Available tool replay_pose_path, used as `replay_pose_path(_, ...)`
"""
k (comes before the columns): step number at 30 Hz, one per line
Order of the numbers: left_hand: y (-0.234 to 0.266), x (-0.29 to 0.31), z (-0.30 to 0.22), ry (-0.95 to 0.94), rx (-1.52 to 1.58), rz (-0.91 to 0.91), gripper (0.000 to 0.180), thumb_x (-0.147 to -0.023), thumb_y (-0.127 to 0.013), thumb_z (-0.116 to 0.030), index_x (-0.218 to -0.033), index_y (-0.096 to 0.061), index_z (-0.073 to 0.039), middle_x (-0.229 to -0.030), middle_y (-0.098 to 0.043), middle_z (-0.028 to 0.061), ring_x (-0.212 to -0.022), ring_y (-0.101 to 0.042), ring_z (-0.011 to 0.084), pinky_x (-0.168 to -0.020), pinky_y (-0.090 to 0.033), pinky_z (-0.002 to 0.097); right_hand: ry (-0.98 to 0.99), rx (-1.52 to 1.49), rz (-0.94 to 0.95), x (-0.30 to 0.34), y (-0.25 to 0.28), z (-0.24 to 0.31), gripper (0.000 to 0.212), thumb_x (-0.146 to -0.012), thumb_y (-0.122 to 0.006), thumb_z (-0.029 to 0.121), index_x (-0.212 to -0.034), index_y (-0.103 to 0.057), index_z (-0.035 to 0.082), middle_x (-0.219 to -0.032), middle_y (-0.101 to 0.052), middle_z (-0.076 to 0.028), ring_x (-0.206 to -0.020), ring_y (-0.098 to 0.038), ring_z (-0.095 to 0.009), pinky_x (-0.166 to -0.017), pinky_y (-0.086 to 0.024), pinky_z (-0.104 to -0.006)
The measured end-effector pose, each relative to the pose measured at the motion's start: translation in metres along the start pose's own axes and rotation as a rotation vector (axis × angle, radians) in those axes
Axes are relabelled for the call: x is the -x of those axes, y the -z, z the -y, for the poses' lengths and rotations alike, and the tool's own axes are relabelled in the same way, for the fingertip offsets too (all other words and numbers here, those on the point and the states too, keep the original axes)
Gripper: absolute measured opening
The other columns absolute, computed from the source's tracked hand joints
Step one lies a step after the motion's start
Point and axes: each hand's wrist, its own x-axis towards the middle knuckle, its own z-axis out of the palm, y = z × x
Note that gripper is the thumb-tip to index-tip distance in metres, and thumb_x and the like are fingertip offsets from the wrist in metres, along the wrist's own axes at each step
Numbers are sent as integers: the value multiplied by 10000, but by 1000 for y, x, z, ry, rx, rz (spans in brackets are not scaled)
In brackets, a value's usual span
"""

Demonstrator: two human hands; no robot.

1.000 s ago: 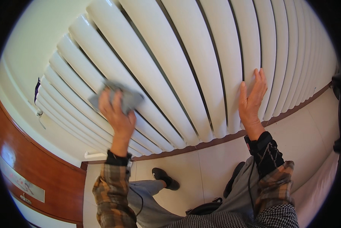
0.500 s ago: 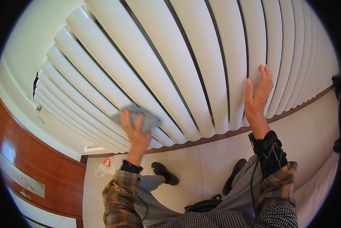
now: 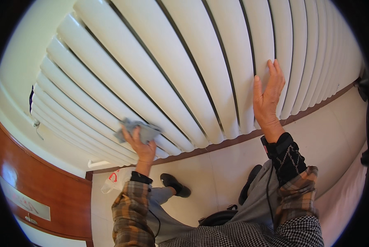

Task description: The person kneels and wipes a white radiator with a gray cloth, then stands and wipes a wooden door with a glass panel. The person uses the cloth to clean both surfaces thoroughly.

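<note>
The left hand [image 3: 141, 146] has its grip closed around a crumpled grey cloth [image 3: 137, 130], which it presses against the lower ends of the white radiator columns [image 3: 180, 70]; the cloth bunches out above and to the left of the fingers, lying on the rounded column tips. The right hand [image 3: 267, 96] is open and flat, its grip holding nothing, with palm and spread fingers laid against a column well to the right of the cloth and higher up the radiator. Below both hands a brown skirting strip [image 3: 229, 142] runs along the foot of the wall, and under that lies the pale tiled floor [image 3: 217, 173]. Just below the left hand, by its plaid sleeve, a white plastic bag [image 3: 115, 180] with red print sits on the floor beside a short white pipe [image 3: 97, 164] coming off the radiator. Further left stands a reddish-brown wooden door [image 3: 36, 185]. Between the two forearms, down on the tiles, are the person's black shoes [image 3: 175, 185], and a black cord hangs from the dark wrist cuff [image 3: 284, 154] on the right arm.
</note>
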Motion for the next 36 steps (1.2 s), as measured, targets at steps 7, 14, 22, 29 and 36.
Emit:
replay_pose_path(7,-3,-3,-13,100,-1,-57,566,-844,-645,-63,-1391,-503,-30,-1553,-299,353,-1401,-358,519,-1172,-285,554,36,52,22,-2,0,-4,537,-1036,-581,172,-1511,-404,-6,-1573,-334,-230,-1441,-304,-405,-1170,-313,-515)
replay_pose_path(14,-7,-1,7,107,-26,-65,657,-775,-643,-12,-1415,-499,-49,-1572,-298,340,-1447,-316,541,-1188,-253,581,7,46,23,-1,0,-3,536,-1039,-579,182,-1511,-405,-5,-1572,-336,-223,-1442,-301,-401,-1169,-314,-511)
replay_pose_path(22,0,85,-45,80,-31,332,617,-686,-646,-21,-1300,-626,-62,-1603,-271,324,-1475,-248,568,-1197,-225,624,23,44,35,-1,2,-3,548,-1033,-590,170,-1515,-399,-7,-1575,-334,-220,-1447,-301,-397,-1175,-308,-510)
replay_pose_path(29,-18,-29,-26,29,-94,-168,644,-719,-605,-42,-1363,-574,-53,-1563,-348,306,-1427,-330,533,-1175,-249,629,3,19,12,-1,0,-2,550,-1027,-592,161,-1512,-396,-10,-1577,-323,-227,-1455,-287,-406,-1178,-299,-515)
replay_pose_path(36,-13,23,-89,-198,109,325,662,-721,-542,16,-1380,-569,-36,-1539,-393,286,-1407,-379,480,-1186,-259,576,-5,25,41,-1,3,1,553,-1024,-596,156,-1515,-393,1,-1577,-311,-238,-1459,-272,-416,-1176,-293,-518)
